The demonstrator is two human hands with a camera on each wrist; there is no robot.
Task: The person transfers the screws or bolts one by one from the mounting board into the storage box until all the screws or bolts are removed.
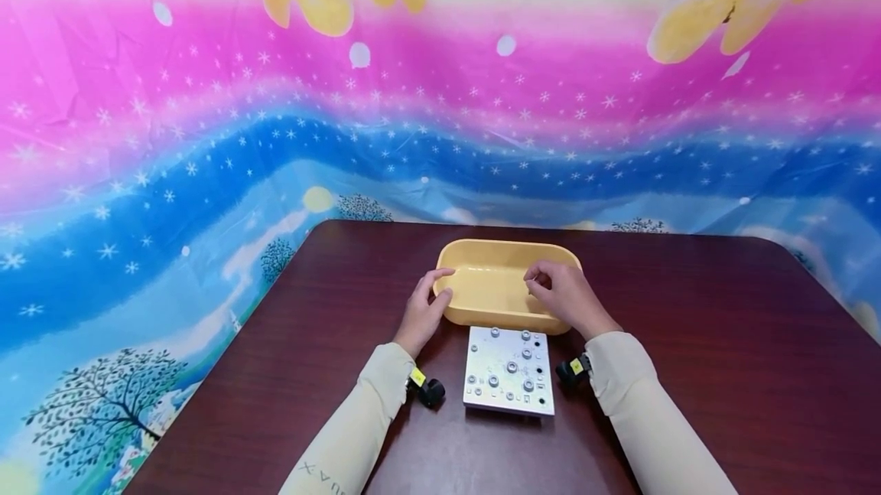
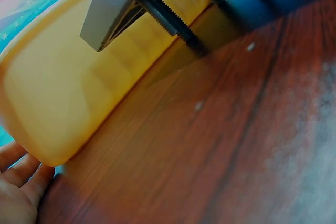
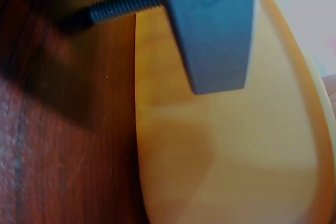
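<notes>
1. Grip of the left hand (image 1: 421,315) is relaxed, touching the yellow tray (image 1: 492,319) at nine o'clock.
2. Silver plate (image 1: 505,351) stands on the tabletop (image 1: 688,311) at the tray's six o'clock.
3. Right hand (image 1: 567,292) curls over the tray's three-o'clock half; whether it pinches anything, I cannot tell.

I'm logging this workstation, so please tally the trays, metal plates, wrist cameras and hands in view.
Trays: 1
Metal plates: 1
Wrist cameras: 2
Hands: 2
Total: 6
</notes>
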